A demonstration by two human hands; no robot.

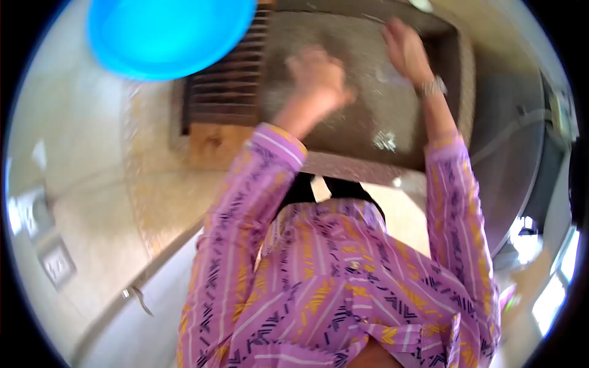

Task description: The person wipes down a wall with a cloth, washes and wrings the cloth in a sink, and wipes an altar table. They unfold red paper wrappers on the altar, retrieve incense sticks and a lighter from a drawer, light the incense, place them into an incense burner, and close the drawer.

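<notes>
My left hand (pixel 316 76) is over a grey stone sink (pixel 368 110), its thumb held away from the fingers. The fingers are smeared by motion, and nothing shows in them. Further right, near the sink's far right part, my right hand (pixel 406 52) is also over the basin, fingers loosely bent and apart. It holds nothing that I can see, and a metal-banded watch (pixel 433 86) circles its wrist. The sink floor looks wet, with a bright patch of water or foam (pixel 385 141) near the front edge.
A ridged wooden washboard (pixel 226 92) lies at the sink's left side. Beyond it, a bright blue plastic tub (pixel 165 70) stands at the upper left. A large grey rounded appliance or drum (pixel 509 147) borders the sink on the right. A wall socket (pixel 57 264) is at far left.
</notes>
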